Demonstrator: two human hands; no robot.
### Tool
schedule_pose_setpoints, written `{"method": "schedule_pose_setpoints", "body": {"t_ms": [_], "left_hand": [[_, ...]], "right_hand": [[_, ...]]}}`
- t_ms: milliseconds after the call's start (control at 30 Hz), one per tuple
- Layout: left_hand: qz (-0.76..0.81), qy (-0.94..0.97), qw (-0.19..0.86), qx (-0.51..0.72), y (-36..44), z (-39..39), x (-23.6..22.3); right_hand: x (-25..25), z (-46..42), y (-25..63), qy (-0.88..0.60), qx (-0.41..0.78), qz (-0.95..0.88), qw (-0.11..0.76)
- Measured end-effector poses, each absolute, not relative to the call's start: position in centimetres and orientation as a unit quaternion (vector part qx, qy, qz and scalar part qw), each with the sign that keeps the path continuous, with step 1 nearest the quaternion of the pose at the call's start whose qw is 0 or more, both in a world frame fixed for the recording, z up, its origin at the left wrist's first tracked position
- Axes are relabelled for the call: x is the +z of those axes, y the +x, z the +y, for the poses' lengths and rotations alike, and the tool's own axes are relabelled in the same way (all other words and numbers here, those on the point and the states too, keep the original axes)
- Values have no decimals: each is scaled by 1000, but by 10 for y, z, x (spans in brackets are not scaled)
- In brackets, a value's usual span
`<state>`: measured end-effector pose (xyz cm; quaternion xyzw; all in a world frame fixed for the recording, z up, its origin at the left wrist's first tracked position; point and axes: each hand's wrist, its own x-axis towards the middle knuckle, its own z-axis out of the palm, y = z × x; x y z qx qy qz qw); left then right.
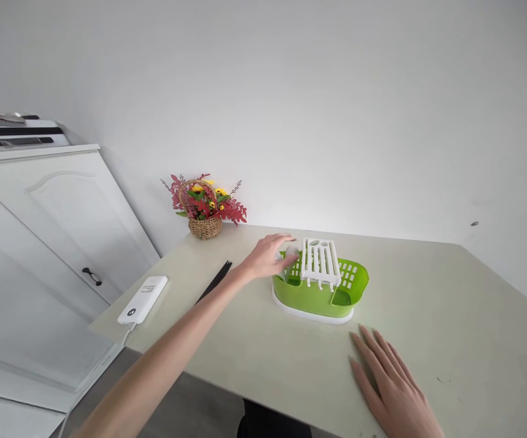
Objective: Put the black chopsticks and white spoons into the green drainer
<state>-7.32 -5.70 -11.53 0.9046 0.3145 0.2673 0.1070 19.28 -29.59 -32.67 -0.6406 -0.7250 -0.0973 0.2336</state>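
A green plastic utensil basket [311, 298] with slotted walls stands on a white base tray [311, 316]. Across its middle sits a white slotted rack [321, 261] with small hooks at the front. My left hand [270, 255] reaches over the basket's left end, thumb and fingers apart. Between and behind them shows the rounded, pale end of a spoon [292, 250] standing in the basket; whether a fingertip touches it is hard to tell. My right hand [391, 380] lies flat on the table in front of the basket's right end, fingers stretched out and holding nothing.
Black chopsticks [215, 281] lie on the table [428, 292], partly behind my left forearm. Further left is a white device [143, 300] with a cable. At the back stands a wicker basket [205, 227] of artificial flowers. White cabinets [62, 231] flank the left side.
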Motion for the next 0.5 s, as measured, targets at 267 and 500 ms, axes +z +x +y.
{"method": "schedule_pose_setpoints", "body": {"t_ms": [267,500], "left_hand": [[290,910,141,262,-66,-56,-117],[315,903,108,271,-70,-63,-126]], "right_hand": [[-326,-294,190,-646,-84,-719,241],[-321,-292,183,-651,-93,-706,264]]}}
